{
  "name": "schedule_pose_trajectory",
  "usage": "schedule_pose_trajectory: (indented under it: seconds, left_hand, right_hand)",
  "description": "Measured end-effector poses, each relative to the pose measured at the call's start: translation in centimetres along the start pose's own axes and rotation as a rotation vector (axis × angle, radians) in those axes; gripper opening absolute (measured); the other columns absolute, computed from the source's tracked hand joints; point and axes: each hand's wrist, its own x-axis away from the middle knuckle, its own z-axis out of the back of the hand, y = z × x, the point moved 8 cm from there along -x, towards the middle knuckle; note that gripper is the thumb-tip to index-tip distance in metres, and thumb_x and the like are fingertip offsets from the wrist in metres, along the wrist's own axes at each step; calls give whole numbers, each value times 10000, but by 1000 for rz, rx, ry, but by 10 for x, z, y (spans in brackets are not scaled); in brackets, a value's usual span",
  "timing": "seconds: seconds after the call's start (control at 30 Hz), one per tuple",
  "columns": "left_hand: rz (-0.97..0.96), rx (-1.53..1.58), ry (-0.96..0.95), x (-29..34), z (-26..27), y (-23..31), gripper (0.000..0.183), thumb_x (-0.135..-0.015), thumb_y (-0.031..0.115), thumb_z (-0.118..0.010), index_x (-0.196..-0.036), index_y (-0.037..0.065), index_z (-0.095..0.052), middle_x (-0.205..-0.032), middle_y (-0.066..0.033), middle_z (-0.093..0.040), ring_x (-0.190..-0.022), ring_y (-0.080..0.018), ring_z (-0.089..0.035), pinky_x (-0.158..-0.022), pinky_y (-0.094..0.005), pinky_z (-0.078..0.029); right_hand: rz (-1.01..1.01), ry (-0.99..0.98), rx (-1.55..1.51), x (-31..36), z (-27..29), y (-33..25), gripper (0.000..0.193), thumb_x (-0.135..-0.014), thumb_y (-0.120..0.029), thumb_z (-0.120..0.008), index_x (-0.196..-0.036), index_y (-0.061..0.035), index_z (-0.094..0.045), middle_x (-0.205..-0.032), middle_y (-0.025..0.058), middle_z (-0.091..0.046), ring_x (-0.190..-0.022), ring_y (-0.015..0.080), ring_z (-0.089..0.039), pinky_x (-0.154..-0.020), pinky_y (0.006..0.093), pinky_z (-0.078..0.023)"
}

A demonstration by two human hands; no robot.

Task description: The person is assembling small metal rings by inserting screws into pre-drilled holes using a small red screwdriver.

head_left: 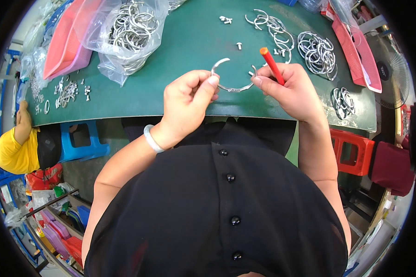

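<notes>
While both hands hover over the near edge of the green surface [180,41], they share one open metal ring [231,87], a silvery C-shaped hoop with its gap turned up and away from the person; the left hand [189,99] pinches the ring's left side between thumb and forefinger, its grip closed on the metal; the right hand [289,90] pinches the ring's right end with thumb and forefinger, and the same hand's grip also holds a red-handled tool [272,65], which slants up and to the left above the knuckles; a pale bangle [152,138] sits on the left wrist; beyond the hands, a few small white studs [239,45] lie loose on the surface; farther right lies a heap of like rings [316,51]; a clear bag of rings [131,30] rests at the far left, beside pink trays [67,39].
</notes>
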Motion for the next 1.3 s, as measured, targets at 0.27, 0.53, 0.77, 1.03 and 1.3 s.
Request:
schedule_pose_trajectory:
  seconds: [0.27,0.53,0.77,1.03,1.3]
  left_hand:
    - [-971,-656,-53,32,-23,71,132,-709,10,-651,-820,-14,-585,-708,-102,-592,-584,-225,-571,-517,-295,-465]
    - [-1004,-662,-98,35,-27,72,138,-714,-34,-643,-828,-27,-566,-746,-125,-614,-627,-220,-597,-551,-268,-474]
    - [-1009,-667,-104,34,-30,73,139,-708,-36,-646,-825,-31,-571,-735,-126,-612,-619,-219,-596,-541,-265,-469]
    - [-1019,-617,-114,31,-40,78,105,-709,36,-654,-783,16,-582,-650,-78,-564,-536,-215,-538,-475,-298,-435]
    - [-967,-633,-196,29,-49,80,107,-697,12,-670,-769,-7,-594,-663,-96,-589,-548,-199,-563,-501,-268,-447]
  right_hand:
    - [133,101,-66,9,5,4,138,-784,-51,-623,-909,5,-638,-670,-26,-527,-598,40,-445,-554,193,-366]
    - [122,113,-120,11,7,5,114,-772,-65,-637,-857,11,-631,-717,13,-569,-671,64,-497,-625,220,-412]
    - [108,116,-152,11,6,11,124,-769,-61,-638,-871,10,-633,-734,17,-580,-685,65,-503,-634,218,-413]
    - [14,69,-201,9,3,22,129,-782,-76,-627,-870,18,-634,-691,-23,-556,-646,43,-472,-604,196,-394]
    - [20,66,-249,9,3,26,135,-786,-98,-628,-857,16,-636,-690,-19,-557,-620,40,-460,-571,201,-391]
